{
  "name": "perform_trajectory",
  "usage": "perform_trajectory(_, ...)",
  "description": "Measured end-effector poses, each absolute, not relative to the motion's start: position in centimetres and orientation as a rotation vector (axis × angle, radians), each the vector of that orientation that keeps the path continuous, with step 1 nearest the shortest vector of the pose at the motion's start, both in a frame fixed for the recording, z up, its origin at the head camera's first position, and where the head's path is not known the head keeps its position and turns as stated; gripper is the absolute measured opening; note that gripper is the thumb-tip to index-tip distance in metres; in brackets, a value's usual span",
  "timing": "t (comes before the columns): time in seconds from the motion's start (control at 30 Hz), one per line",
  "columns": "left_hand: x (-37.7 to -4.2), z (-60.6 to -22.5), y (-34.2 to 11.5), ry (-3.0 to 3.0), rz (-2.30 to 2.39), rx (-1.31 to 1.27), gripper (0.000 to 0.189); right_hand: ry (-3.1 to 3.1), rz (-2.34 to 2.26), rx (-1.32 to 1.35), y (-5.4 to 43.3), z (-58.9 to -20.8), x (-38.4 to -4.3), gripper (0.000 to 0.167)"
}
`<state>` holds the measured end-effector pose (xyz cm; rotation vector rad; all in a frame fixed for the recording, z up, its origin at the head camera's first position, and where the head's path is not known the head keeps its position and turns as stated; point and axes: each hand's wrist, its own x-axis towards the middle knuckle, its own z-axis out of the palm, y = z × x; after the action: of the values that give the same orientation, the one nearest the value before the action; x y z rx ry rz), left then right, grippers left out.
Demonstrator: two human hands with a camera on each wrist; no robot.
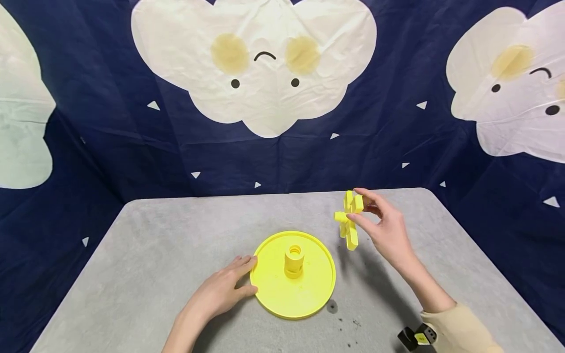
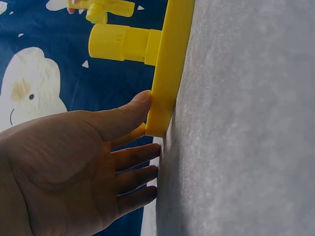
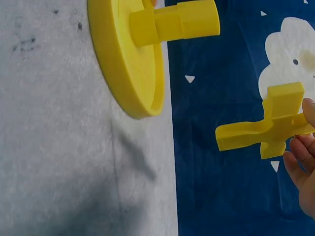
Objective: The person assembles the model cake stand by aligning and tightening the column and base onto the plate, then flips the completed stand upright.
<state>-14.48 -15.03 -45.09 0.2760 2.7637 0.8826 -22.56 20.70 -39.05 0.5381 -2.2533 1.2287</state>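
A round yellow plate with a raised lip lies on the table, and a hollow stepped post stands up from its middle. At the plate's left edge my left hand touches the rim, thumb and fingers nearly straight; in the left wrist view, its thumb lies against the plate's side wall. My right hand pinches a yellow cross-shaped piece between thumb and fingers. It is held up above the table, right of the plate, its round stub pointing left. The right wrist view shows the cross's flat arms.
The grey table ends at a dark blue curtain printed with clouds. Dark spots mark the tabletop near the plate's lower right. A black device sits at the right sleeve.
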Motion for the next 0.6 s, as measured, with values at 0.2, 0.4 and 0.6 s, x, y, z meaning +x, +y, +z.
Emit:
perform_trajectory(0.2, -14.5, -45.1, -15.2, 2.768, 0.884, 0.278, 0.068, -2.21, 1.256, 0.587, 19.3, -38.4, -22.4, 0.05)
perform_trajectory(0.4, -14.6, -45.2, -15.3, 2.771, 0.878, 0.287, 0.068, -2.213, 1.238, 0.691, 18.1, -37.8, -22.0, 0.05)
perform_trajectory(0.6, -14.6, -45.2, -15.2, 2.775, 0.877, 0.298, 0.068, -2.231, 1.222, 0.792, 17.0, -37.6, -21.7, 0.052)
